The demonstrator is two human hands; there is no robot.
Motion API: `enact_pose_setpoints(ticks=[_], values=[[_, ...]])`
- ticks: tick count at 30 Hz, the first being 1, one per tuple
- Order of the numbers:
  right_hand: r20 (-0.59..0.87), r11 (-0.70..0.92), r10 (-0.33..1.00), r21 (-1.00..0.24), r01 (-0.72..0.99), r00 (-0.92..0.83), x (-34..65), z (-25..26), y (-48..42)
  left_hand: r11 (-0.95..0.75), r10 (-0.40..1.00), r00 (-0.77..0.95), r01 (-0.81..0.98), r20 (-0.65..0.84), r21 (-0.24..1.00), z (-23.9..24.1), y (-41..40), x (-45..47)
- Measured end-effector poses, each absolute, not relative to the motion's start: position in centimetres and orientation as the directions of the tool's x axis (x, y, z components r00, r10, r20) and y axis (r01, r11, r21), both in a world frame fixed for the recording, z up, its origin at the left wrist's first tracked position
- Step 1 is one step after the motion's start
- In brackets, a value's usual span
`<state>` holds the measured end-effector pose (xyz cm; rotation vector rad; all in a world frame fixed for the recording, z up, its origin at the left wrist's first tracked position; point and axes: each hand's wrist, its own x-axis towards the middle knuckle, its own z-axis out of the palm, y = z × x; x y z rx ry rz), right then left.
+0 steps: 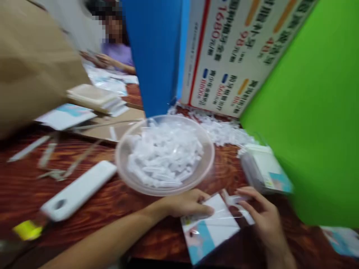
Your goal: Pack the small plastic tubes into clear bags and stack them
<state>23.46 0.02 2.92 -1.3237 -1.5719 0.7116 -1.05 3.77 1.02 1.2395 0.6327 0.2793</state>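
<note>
My left hand [186,204] grips the upper left of a clear plastic sleeve with a white and blue printed card [210,229] lying on the wooden table. My right hand [259,215] pinches the sleeve's open top edge at the right, fingers curled on the flap. Just beyond both hands stands a translucent bowl [123,157] heaped with small white plastic pieces [165,155]. The picture is blurred by motion.
A stack of packed card sleeves [265,170] lies right of the bowl, loose white pieces [221,130] behind it. A white flat device [78,190] and paper strips lie left. A blue panel [154,52], printed sign [241,48], green wall [316,112]. Another person [117,56] works at the far end.
</note>
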Motion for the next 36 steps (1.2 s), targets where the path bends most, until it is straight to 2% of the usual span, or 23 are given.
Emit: enact_pose_setpoints(ticks=[3, 5, 9, 15, 18, 21, 23, 26, 29, 31, 34, 36], values=[[0.14, 0.138, 0.99, -0.974, 0.18, -0.001, 24.2, 3.4, -1.1, 0.324, 0.448, 0.844, 0.155, -0.295, 0.933, 0.7, 4.5, -2.1], [0.067, 0.066, 0.998, -0.997, 0.05, 0.004, 23.7, 2.9, -0.8, 0.369, 0.409, 0.862, 0.145, -0.3, 0.918, 0.9, 4.2, -2.3], [0.052, 0.048, 0.995, -0.998, 0.048, 0.084, 23.0, 1.6, -0.5, 0.414, 0.415, 0.858, 0.118, -0.303, 0.903, 1.2, 3.7, -1.9], [0.022, 0.025, 0.998, -0.999, -0.036, 0.061, 23.1, 1.7, -1.0, 0.399, 0.45, 0.834, 0.131, -0.318, 0.907, 1.0, 3.8, -1.9], [-0.018, -0.016, 0.997, -1.0, -0.022, 0.074, 22.8, 1.5, -0.9, 0.405, 0.444, 0.844, 0.109, -0.3, 0.908, 1.3, 3.8, -1.9], [-0.059, -0.061, 0.998, -0.997, 0.04, 0.03, 22.3, 1.0, -0.8, 0.435, 0.45, 0.847, 0.069, -0.283, 0.898, 1.8, 3.8, -1.9], [-0.048, -0.043, 0.998, -0.989, 0.139, -0.038, 21.8, 1.1, -0.8, 0.414, 0.44, 0.858, 0.069, -0.266, 0.908, 1.9, 3.8, -1.9], [0.037, 0.092, 0.98, -0.955, 0.281, -0.194, 21.3, 2.3, -0.3, 0.348, 0.426, 0.872, 0.089, -0.242, 0.933, 2.0, 3.8, -1.9], [0.064, 0.189, 0.947, -0.905, 0.382, -0.315, 21.2, 4.4, 1.9, 0.32, 0.474, 0.853, 0.064, -0.218, 0.945, 2.0, 3.7, -1.9], [0.114, 0.235, 0.96, -0.827, 0.511, -0.257, 21.3, 5.5, 4.9, 0.313, 0.512, 0.837, 0.027, -0.193, 0.949, 1.9, 3.7, -1.8], [0.312, 0.295, 0.944, -0.644, 0.706, -0.11, 21.1, 5.6, 11.0, 0.3, 0.546, 0.819, 0.005, -0.176, 0.954, 1.5, 3.7, -1.8], [0.383, 0.284, 0.923, -0.6, 0.748, -0.043, 20.8, 4.8, 15.1, 0.315, 0.565, 0.81, -0.035, -0.158, 0.948, 1.2, 3.6, -1.6]])
